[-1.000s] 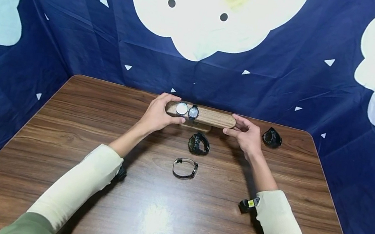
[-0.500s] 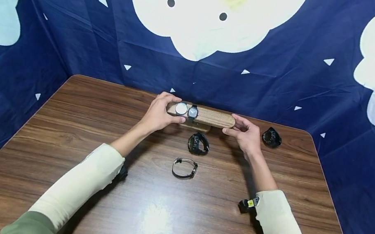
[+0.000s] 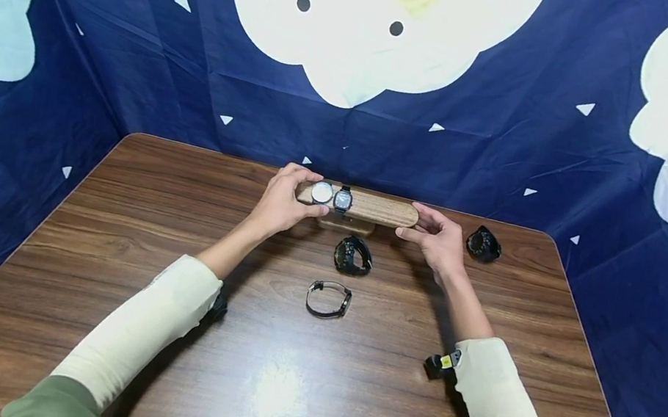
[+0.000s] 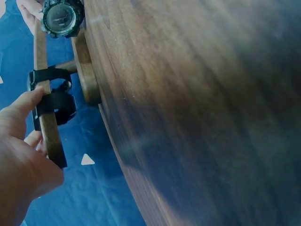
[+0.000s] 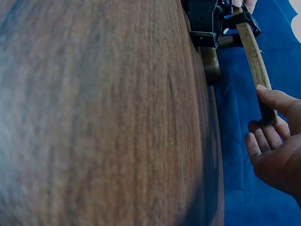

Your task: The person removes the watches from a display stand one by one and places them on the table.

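Note:
A wooden watch stand (image 3: 384,210), its crossbar raised on a post over a small base (image 4: 87,75), stands near the table's far edge. Around the bar's left part are strapped a white-faced watch (image 3: 322,193) and a square dark watch (image 3: 343,200). My left hand (image 3: 284,203) grips the bar's left end, thumb in front and fingers behind. At the other end, my right hand (image 3: 438,242) pinches the bar between thumb and fingers; in the right wrist view its lower fingers (image 5: 263,141) are loosely bent below the bar.
On the wooden table (image 3: 152,325), a chunky black watch (image 3: 354,255) lies just in front of the stand. Nearer is a thin-banded watch (image 3: 328,300) on its side. Another black watch (image 3: 484,244) lies right of my right hand. Blue cloud-patterned cloth (image 3: 150,72) hangs behind.

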Tool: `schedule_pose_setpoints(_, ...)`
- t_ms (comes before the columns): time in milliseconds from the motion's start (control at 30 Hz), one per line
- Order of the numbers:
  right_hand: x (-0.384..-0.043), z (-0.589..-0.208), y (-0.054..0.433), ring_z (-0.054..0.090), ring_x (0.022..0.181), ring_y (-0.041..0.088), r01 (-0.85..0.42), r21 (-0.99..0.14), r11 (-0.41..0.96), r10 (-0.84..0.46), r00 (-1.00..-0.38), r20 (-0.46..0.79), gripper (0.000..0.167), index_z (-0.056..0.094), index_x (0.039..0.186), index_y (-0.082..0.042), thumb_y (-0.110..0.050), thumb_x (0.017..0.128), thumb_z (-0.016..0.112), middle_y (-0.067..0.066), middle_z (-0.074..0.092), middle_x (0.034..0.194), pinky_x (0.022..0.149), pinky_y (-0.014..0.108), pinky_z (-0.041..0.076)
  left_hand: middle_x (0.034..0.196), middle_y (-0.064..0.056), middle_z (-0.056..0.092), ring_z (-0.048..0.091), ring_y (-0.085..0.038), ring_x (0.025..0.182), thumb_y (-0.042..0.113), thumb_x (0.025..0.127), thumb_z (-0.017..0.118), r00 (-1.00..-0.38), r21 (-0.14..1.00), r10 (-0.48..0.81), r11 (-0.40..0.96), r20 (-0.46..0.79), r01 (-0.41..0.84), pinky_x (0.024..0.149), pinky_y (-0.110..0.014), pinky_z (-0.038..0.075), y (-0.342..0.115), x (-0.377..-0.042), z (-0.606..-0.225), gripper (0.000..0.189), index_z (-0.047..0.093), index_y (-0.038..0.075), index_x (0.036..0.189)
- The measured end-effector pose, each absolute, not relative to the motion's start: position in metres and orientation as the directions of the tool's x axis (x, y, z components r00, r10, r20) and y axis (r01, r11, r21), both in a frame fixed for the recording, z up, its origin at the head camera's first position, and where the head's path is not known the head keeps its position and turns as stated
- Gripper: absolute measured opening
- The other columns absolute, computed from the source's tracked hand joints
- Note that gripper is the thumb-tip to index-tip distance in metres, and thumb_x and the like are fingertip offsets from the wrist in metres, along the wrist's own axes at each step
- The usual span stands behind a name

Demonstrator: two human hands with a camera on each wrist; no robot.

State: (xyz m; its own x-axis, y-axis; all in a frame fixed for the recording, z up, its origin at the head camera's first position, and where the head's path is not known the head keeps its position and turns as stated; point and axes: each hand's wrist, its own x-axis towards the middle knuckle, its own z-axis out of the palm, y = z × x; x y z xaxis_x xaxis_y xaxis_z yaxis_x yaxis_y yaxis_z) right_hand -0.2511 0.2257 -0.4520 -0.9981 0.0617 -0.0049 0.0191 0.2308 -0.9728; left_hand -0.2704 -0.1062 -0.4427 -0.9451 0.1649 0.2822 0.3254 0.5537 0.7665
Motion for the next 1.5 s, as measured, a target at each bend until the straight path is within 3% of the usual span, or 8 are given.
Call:
schedule_pose_setpoints(333, -0.252, -0.452, 0.225, 0.069, 0.144, 0.035, 0.031, -0.972, 0.234, 0.063, -0.998, -0.016, 0.071, 0.068, 0.155, -0.008, -0.002, 0.089, 0.094, 0.020, 0.069, 0.158, 0.100, 0.014, 0.061, 0.144, -0.017, 0.068, 0.059, -0.036, 0.140, 0.021, 0.087, 0.098, -0.943, 0.754, 0.173, 0.567, 0.284, 0.331, 0.118, -0.053, 0.048, -0.109, -0.271, -0.442, 0.062, 0.074, 0.004, 0.141)
schedule_pose_setpoints(667, -0.253, -0.452, 0.225, 0.075, 0.116, 0.004, -0.003, -0.976, 0.219, 0.069, -0.997, 0.018, 0.070, 0.068, 0.153, -0.003, 0.006, 0.088, 0.091, 0.025, 0.071, 0.153, 0.103, 0.015, 0.061, 0.144, -0.019, 0.068, 0.059, -0.039, 0.142, 0.019, 0.085, 0.099, -0.942, 0.756, 0.182, 0.563, 0.281, 0.334, 0.123, -0.054, 0.047, -0.114, -0.272, -0.439, 0.061, 0.074, 0.001, 0.138)
schedule_pose_setpoints(1200, -0.252, -0.452, 0.225, 0.075, 0.128, 0.013, 0.013, -0.975, 0.223, 0.060, -0.998, 0.000, 0.072, 0.067, 0.155, -0.004, 0.001, 0.088, 0.093, 0.023, 0.069, 0.156, 0.108, 0.018, 0.060, 0.143, -0.020, 0.068, 0.061, -0.039, 0.140, 0.020, 0.084, 0.100, -0.943, 0.758, 0.159, 0.562, 0.293, 0.331, 0.123, -0.053, 0.048, -0.123, -0.270, -0.438, 0.063, 0.075, 0.000, 0.138)
schedule_pose_setpoints(1500, -0.252, -0.453, 0.225, 0.075, 0.119, 0.006, 0.004, -0.977, 0.211, 0.059, -0.998, 0.009, 0.071, 0.067, 0.154, -0.003, 0.003, 0.088, 0.093, 0.025, 0.069, 0.155, 0.105, 0.015, 0.060, 0.142, -0.020, 0.068, 0.062, -0.038, 0.136, 0.019, 0.082, 0.101, -0.944, 0.752, 0.148, 0.572, 0.296, 0.326, 0.119, -0.053, 0.049, -0.129, -0.271, -0.438, 0.065, 0.074, -0.001, 0.138)
